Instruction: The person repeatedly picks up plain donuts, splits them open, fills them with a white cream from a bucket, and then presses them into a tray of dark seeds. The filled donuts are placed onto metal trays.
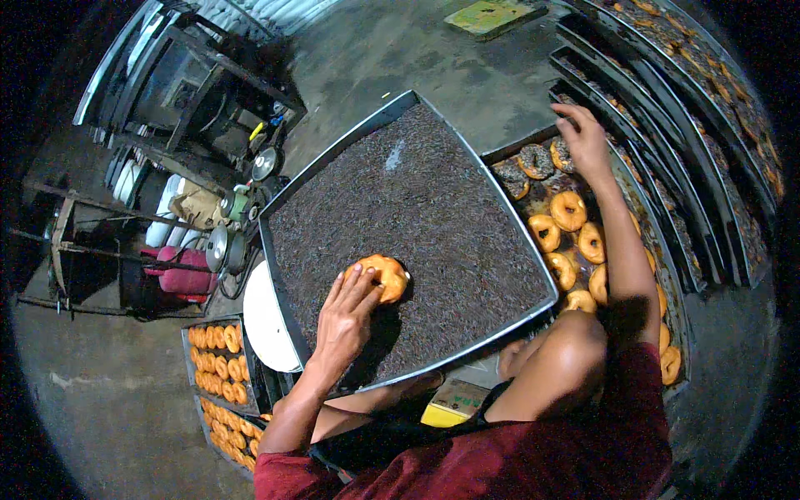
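Note:
A large square metal tray [333, 183] in front of me holds a deep layer of chocolate sprinkles [433, 200]. My left hand [343, 325] grips a golden ring doughnut [390, 286] against the sprinkles, its fingers over the left side of the ring. Over the far end of a dark tray on the right, my right hand [583, 143] hovers with fingers loosely apart and nothing visible in them. Beneath and beside it lie a few sprinkle-coated doughnuts [536, 162]. Several plain doughnuts [568, 212] sit nearer in that tray, some hidden behind my right forearm.
Long trays of doughnuts [667, 150] stand in rows at the far right. More doughnut trays [218, 362] sit at the lower left, by a white round container [268, 321]. Pots [223, 248], a pink container [179, 271] and wooden frames occupy the left. A flat greenish slab [492, 17] lies beyond.

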`<control>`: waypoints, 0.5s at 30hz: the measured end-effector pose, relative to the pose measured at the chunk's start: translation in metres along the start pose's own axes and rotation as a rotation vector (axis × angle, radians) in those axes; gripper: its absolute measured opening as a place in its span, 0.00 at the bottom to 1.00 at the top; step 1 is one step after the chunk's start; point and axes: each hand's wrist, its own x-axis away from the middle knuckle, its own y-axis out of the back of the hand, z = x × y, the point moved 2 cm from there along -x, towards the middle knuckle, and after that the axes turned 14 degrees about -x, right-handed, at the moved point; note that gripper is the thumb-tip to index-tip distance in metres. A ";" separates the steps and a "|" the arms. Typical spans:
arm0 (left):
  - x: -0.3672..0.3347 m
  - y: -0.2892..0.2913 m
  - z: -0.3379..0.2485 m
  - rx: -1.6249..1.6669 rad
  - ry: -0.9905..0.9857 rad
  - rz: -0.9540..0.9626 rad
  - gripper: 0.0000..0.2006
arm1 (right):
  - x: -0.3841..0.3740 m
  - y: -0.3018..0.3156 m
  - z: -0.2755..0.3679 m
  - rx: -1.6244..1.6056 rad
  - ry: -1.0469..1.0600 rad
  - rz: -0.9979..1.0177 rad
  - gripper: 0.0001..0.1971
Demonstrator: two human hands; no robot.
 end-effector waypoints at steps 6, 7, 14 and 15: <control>-0.029 -0.005 -0.019 -0.331 -0.425 0.145 0.18 | 0.011 -0.031 0.104 -0.096 -0.122 0.153 0.13; -0.034 -0.008 -0.022 -0.347 -0.479 0.190 0.18 | 0.014 -0.035 0.110 -0.127 -0.134 0.169 0.13; -0.025 0.008 0.015 0.667 0.243 0.100 0.15 | 0.033 -0.038 0.168 -0.247 -0.021 0.263 0.12; -0.023 0.008 0.022 0.871 0.419 0.197 0.15 | 0.034 -0.043 0.180 -0.262 -0.022 0.366 0.12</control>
